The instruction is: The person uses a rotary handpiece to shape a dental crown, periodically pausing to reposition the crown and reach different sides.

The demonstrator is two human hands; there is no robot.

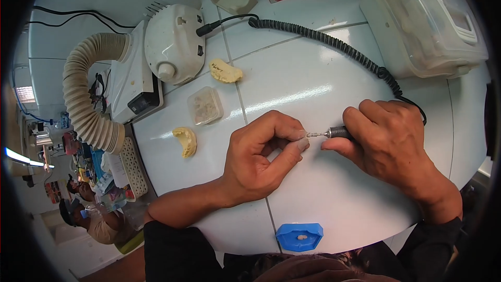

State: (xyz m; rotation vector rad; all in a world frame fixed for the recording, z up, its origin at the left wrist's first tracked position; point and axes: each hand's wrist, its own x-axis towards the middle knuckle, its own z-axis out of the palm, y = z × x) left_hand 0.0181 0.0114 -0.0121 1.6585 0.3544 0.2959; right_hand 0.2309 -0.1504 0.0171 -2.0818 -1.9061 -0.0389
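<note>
At centre, your left hand [263, 159] pinches a small pale piece [307, 136]; your right hand [383, 136] grips the black-and-silver cylindrical handpiece [338, 132]. Brace both hands; apply light pressure.

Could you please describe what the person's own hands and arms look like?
Both the left hand and the right hand are bare, with no gloves. Black sleeves cover the upper arms and end near the elbows, leaving the forearms uncovered. The visible fingers wear no rings.
</note>
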